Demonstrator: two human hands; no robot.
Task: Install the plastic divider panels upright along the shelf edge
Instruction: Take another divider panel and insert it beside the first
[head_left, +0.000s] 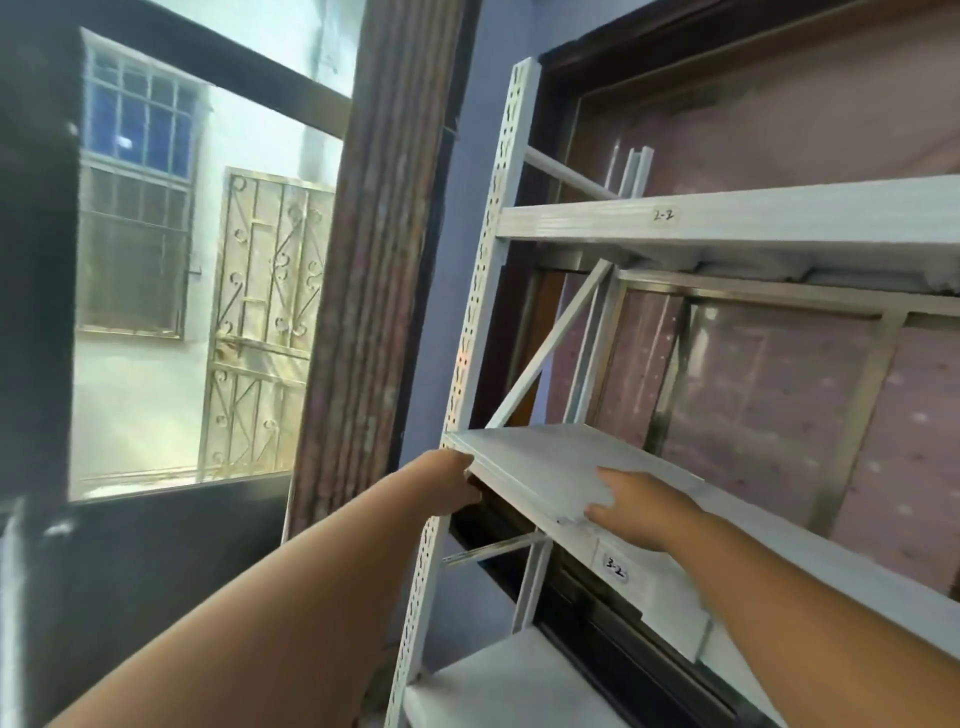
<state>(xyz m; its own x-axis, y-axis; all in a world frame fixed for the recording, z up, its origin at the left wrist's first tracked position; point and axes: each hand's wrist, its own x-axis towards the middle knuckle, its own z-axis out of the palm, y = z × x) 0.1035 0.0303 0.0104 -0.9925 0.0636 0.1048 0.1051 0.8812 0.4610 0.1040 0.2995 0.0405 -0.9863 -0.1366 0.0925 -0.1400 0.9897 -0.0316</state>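
Observation:
A white metal shelf rack stands ahead, with a perforated upright post (493, 249) at its left front. A flat white panel (540, 462) lies on the middle level, over the beam marked "3-2" (615, 567). My left hand (454, 483) grips the panel's left front corner beside the post, fingers curled under the edge. On top of the panel near its front edge rests my right hand (631, 506), palm down with fingers spread. Whether this panel is a divider or a shelf board, I cannot tell.
An upper beam marked "2-2" (727, 215) crosses above, with short white pieces (631, 171) standing behind it. A lower shelf board (498, 686) sits below. A dark doorframe and brown pillar (374, 260) stand left of the rack; a pink wall lies behind.

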